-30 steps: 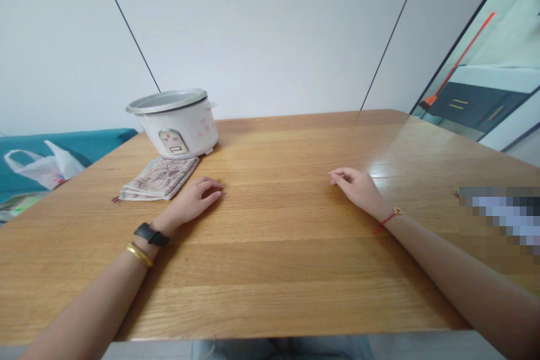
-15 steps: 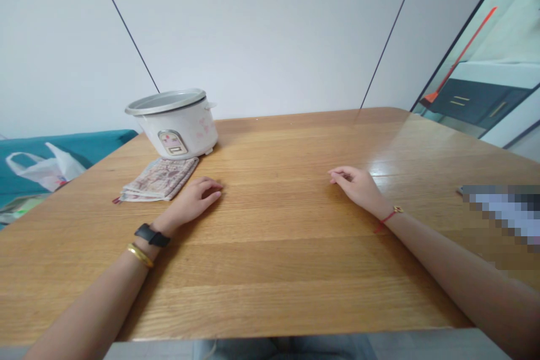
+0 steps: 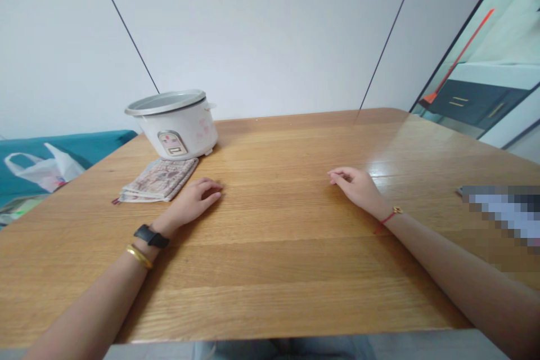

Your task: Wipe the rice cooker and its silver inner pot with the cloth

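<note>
My left hand (image 3: 194, 200) rests palm down on the wooden table (image 3: 278, 247), fingers loosely bent and holding nothing. It lies just right of a folded patterned cloth (image 3: 159, 179). Behind the cloth stands a white rice cooker (image 3: 175, 124) with a grey rim and no lid. My right hand (image 3: 358, 187) also lies relaxed on the table, right of centre, fingers slightly curled and empty. A black band and a gold bangle circle my left wrist; a red string is on the right one.
A blurred-out object (image 3: 502, 211) lies at the table's right edge. Left of the table is a teal surface with a white plastic bag (image 3: 40, 167). A white wall runs behind; a glass partition is at the right.
</note>
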Demonstrator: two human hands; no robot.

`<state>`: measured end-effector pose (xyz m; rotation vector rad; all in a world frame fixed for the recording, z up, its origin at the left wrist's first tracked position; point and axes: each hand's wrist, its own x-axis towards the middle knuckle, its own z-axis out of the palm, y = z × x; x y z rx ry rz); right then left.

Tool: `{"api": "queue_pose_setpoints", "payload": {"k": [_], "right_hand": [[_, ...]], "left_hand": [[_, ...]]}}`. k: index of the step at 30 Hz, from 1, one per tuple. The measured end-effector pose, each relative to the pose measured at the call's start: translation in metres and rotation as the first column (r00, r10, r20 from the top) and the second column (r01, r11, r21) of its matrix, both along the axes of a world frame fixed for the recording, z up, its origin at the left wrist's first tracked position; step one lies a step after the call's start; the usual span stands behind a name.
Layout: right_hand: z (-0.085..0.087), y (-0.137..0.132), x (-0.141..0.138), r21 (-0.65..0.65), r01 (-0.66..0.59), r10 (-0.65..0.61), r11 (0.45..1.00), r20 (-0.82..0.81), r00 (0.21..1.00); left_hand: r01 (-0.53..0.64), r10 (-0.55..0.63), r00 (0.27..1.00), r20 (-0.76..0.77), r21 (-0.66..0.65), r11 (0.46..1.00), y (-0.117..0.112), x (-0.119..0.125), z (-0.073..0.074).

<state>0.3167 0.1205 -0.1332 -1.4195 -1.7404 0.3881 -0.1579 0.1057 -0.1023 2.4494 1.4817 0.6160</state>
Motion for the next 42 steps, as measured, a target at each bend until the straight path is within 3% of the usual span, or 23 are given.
{"api": "queue_pose_setpoints", "payload": {"k": [42], "right_hand": [[-0.0003,-0.0004,0.0001,-0.007,-0.003,0.003,1.0,-0.003,1.0]], "left_hand": [[0.002,-0.002,1.0,0.007,-0.015,1.0,-0.0019,0.0018,0.0023]]}}
